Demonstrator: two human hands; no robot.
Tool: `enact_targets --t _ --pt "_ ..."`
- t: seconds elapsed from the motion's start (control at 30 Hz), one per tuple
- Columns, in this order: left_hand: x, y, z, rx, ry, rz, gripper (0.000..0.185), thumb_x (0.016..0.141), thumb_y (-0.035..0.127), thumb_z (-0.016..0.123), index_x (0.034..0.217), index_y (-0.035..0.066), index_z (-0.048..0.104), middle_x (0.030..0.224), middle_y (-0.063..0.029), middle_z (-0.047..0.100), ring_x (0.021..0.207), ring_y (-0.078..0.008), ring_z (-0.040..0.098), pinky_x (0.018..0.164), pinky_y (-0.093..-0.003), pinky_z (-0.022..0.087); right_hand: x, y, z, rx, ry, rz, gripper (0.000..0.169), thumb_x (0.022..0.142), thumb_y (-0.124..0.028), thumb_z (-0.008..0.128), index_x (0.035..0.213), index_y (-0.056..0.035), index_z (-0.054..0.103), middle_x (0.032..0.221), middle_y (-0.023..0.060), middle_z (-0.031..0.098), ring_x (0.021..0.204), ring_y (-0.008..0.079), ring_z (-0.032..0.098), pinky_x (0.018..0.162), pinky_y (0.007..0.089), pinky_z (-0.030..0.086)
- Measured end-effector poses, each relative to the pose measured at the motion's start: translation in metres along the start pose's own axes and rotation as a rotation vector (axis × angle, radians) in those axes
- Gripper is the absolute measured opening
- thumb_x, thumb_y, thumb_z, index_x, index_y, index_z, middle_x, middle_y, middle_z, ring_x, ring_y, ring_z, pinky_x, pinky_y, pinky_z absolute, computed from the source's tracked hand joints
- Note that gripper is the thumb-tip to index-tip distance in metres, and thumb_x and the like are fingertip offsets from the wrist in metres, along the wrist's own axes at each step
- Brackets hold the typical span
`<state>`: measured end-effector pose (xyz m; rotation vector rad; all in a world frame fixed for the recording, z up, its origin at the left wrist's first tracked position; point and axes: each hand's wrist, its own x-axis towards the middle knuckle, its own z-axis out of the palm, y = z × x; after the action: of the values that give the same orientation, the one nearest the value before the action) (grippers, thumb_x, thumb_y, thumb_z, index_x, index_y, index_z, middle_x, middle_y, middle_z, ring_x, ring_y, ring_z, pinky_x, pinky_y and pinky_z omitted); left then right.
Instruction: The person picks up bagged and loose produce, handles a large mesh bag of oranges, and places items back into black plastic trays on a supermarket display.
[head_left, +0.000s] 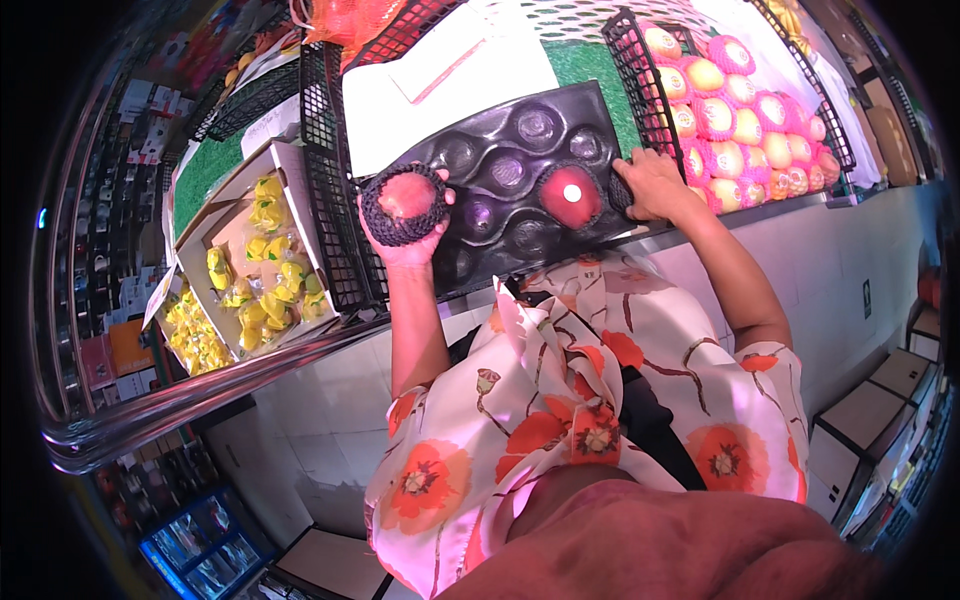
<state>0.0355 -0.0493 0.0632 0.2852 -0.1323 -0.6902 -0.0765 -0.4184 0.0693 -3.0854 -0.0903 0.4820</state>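
Observation:
A large red fruit (406, 196) in a black foam net rests in the palm of my left hand (412, 244), its fingers curled around the side, over the left edge of a black molded fruit tray (480, 180). One more red fruit (572, 196), with a black net and a round white sticker, sits in a hollow of that tray. At the tray's right edge, my right hand (651, 184) has its fingers on a black foam net (619, 192); whether fruit is inside is hidden.
To the right, a black plastic crate (651, 97) holds several fruits in pink foam nets (726, 159). A cardboard box (289, 172) of bagged yellow fruits (274, 307) stands left, beside another black crate (326, 180). White paper (450, 82) lies behind the tray. A metal rail (225, 397) borders the display's front left.

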Motion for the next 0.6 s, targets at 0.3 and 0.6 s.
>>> enact_targets --t 0.3,0.6 --pt "0.007 -0.028 0.007 -0.033 0.032 -0.153 0.081 0.084 0.065 0.049 0.131 -0.001 0.046 0.126 -0.0354 0.046 0.095 -0.0496 0.056 0.052 -0.0437 0.057 0.004 -0.050 -0.073 0.534 0.445 -0.434 0.065 0.072 -0.031 0.077 0.127 -0.0069 0.054 0.115 0.0168 0.056 0.108 0.0371 0.057 0.092 0.0433 0.047" --pt "0.028 -0.061 0.020 -0.160 0.173 -0.042 0.064 0.090 0.056 0.040 0.129 0.008 0.054 0.128 -0.0161 0.057 0.116 -0.0369 0.055 0.092 -0.0560 0.048 0.009 -0.114 -0.080 0.753 0.719 -0.556 0.051 0.077 -0.021 0.077 0.122 -0.0017 0.059 0.114 0.0164 0.057 0.103 0.0326 0.061 0.088 0.0389 0.051"
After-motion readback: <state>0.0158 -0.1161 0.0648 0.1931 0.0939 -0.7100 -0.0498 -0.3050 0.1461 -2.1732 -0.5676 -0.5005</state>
